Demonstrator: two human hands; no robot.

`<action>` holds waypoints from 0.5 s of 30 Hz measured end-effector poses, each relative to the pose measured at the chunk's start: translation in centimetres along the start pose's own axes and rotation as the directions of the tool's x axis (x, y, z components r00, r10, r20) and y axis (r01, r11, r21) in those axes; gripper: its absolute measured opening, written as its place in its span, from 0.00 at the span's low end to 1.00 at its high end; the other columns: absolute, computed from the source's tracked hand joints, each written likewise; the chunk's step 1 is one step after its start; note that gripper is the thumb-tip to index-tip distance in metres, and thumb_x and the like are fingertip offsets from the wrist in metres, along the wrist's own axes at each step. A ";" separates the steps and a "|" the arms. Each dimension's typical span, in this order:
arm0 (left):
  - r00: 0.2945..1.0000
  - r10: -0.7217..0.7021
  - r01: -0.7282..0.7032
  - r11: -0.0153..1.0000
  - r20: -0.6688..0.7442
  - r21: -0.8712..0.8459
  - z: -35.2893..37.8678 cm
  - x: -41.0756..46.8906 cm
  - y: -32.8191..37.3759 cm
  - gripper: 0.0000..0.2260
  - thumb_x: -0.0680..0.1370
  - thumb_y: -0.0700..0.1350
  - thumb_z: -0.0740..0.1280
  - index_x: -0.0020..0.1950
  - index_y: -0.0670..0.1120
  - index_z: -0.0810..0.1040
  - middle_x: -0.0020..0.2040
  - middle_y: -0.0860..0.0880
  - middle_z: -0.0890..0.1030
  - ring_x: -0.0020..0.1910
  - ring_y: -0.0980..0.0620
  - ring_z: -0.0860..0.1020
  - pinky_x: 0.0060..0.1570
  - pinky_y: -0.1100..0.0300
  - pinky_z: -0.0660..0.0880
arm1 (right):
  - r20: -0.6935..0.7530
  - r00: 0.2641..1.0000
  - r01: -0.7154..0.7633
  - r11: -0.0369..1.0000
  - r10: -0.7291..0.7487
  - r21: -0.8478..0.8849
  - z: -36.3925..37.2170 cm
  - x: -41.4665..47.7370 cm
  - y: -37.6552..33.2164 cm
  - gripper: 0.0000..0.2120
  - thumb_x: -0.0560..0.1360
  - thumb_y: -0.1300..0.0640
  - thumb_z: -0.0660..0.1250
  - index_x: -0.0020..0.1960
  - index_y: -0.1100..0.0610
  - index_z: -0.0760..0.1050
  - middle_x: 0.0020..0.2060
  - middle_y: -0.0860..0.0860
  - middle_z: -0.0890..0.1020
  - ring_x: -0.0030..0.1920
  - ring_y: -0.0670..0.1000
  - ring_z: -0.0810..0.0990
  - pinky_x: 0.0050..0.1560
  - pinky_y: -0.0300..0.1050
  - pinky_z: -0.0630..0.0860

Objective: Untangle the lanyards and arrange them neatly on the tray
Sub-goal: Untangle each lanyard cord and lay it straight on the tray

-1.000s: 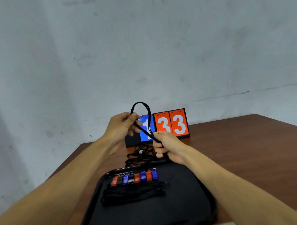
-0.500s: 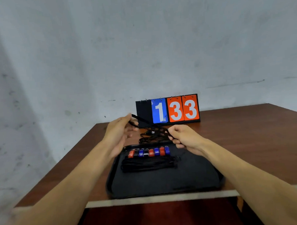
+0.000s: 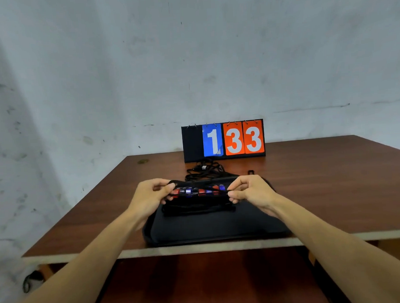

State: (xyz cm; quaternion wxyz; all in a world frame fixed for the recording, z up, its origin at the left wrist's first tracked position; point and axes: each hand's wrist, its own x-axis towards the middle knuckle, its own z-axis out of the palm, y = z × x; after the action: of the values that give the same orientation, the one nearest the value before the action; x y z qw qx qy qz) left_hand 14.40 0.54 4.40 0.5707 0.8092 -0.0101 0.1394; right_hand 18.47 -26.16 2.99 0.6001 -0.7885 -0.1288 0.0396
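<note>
Pinching one end of a thin black lanyard (image 3: 179,183) with the left hand (image 3: 150,197), thumb pressed to curled fingertips, at nine o'clock over the far half of the tray (image 3: 216,226). Pinching the other end with the right hand (image 3: 249,191) at three o'clock, fingers likewise curled in, knuckles up. Stretched nearly level between the two, a narrow flat cord, low over a row of small red and blue clips (image 3: 197,191); cannot tell whether touching them.

Just nearer than the clips, toward six o'clock, a bundle of black straps (image 3: 197,207) laid straight across the tray. Tray itself black, matte, shallow, with rounded corners, at six o'clock on the table (image 3: 333,191) by its near edge.

Beyond the tray's far rim at twelve o'clock, a loose tangled pile of lanyards (image 3: 205,170), dark cords looping over one another on the bare wood. Further out at twelve, upright, a flip scoreboard (image 3: 223,140): black stand, wire rings on top, one glossy blue card reading 1, two orange cards reading 33.

Smooth reddish-brown tabletop with a pale edge strip. Behind, a grey wall (image 3: 99,75), rough and scuffed.
</note>
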 end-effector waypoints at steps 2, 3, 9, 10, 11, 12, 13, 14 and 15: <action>1.000 -0.007 0.005 0.998 0.030 0.062 -0.3 -0.3 -1.2 0.04 0.76 0.38 0.68 0.46 0.44 0.82 0.34 0.50 0.84 0.34 0.54 0.80 0.32 0.65 0.73 | 0.000 1.000 0.005 1.000 -0.005 -0.015 0.3 -0.4 0.6 0.06 0.70 0.68 0.72 0.47 0.65 0.80 0.36 0.56 0.85 0.35 0.48 0.84 0.39 0.37 0.78; 0.999 -0.013 0.010 0.997 0.034 0.073 -0.5 -0.4 -1.7 0.03 0.76 0.38 0.68 0.48 0.43 0.81 0.36 0.49 0.84 0.36 0.53 0.81 0.32 0.65 0.73 | 0.003 1.000 0.010 1.000 -0.010 -0.019 0.5 -0.6 0.9 0.06 0.70 0.68 0.73 0.46 0.65 0.81 0.36 0.56 0.85 0.36 0.49 0.84 0.40 0.38 0.78; 0.994 0.010 -0.047 0.935 0.109 0.351 -1.6 -0.9 -4.2 0.03 0.75 0.43 0.70 0.48 0.49 0.80 0.41 0.52 0.85 0.37 0.62 0.81 0.39 0.67 0.73 | 0.013 1.000 0.013 0.998 -0.012 -0.068 0.9 -0.7 2.4 0.04 0.68 0.66 0.75 0.42 0.62 0.83 0.36 0.58 0.85 0.37 0.52 0.84 0.42 0.41 0.79; 0.995 0.024 -0.058 0.927 0.096 0.371 -1.5 -0.9 -4.4 0.03 0.74 0.43 0.71 0.47 0.50 0.80 0.41 0.53 0.85 0.37 0.61 0.80 0.39 0.65 0.72 | 0.013 1.000 0.022 0.994 -0.021 -0.108 1.0 -0.5 2.5 0.04 0.67 0.66 0.76 0.41 0.61 0.83 0.36 0.57 0.85 0.36 0.51 0.83 0.40 0.41 0.79; 0.996 0.038 -0.066 0.921 0.079 0.385 -1.5 -0.8 -4.7 0.03 0.74 0.44 0.71 0.46 0.51 0.81 0.41 0.54 0.84 0.38 0.61 0.80 0.40 0.65 0.71 | 0.007 1.000 0.029 0.988 -0.028 -0.152 1.1 -0.4 2.7 0.04 0.67 0.65 0.76 0.40 0.59 0.84 0.36 0.56 0.86 0.36 0.49 0.83 0.38 0.39 0.78; 0.996 0.051 -0.075 0.914 0.071 0.399 -1.4 -0.7 -4.8 0.03 0.74 0.44 0.71 0.46 0.51 0.81 0.42 0.54 0.83 0.39 0.60 0.79 0.40 0.66 0.71 | -0.002 0.999 0.032 0.982 -0.033 -0.189 1.2 -0.3 2.8 0.04 0.66 0.63 0.77 0.40 0.57 0.84 0.36 0.53 0.86 0.36 0.46 0.82 0.37 0.38 0.76; 0.996 0.053 -0.078 0.905 0.072 0.419 -1.5 -0.6 -4.9 0.03 0.73 0.44 0.72 0.45 0.51 0.82 0.42 0.54 0.83 0.40 0.60 0.79 0.40 0.67 0.70 | -0.010 0.999 0.034 0.977 -0.037 -0.211 1.3 -0.3 2.8 0.04 0.66 0.62 0.77 0.39 0.56 0.85 0.36 0.51 0.86 0.36 0.44 0.82 0.37 0.37 0.75; 0.996 0.044 -0.074 0.900 0.080 0.429 -1.6 -0.4 -5.0 0.03 0.73 0.43 0.72 0.44 0.51 0.82 0.41 0.54 0.83 0.39 0.60 0.78 0.40 0.68 0.70 | -0.013 0.999 0.032 0.973 -0.035 -0.228 1.3 -0.2 2.9 0.04 0.66 0.62 0.78 0.38 0.54 0.85 0.36 0.50 0.86 0.36 0.43 0.82 0.37 0.36 0.75; 0.996 0.026 -0.060 0.907 0.087 0.417 -1.7 -0.2 -5.2 0.03 0.72 0.43 0.73 0.43 0.51 0.82 0.39 0.54 0.82 0.37 0.59 0.78 0.41 0.67 0.70 | -0.013 0.999 0.029 0.968 -0.033 -0.249 1.3 -0.1 3.0 0.05 0.65 0.61 0.78 0.38 0.53 0.85 0.36 0.48 0.86 0.36 0.42 0.82 0.38 0.34 0.75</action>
State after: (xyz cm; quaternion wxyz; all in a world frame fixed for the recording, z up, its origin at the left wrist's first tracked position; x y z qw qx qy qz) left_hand 14.73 3.87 0.06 0.3795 0.9173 -0.0205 0.1185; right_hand 18.55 -25.73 -0.20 0.4983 -0.8556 -0.1400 0.0072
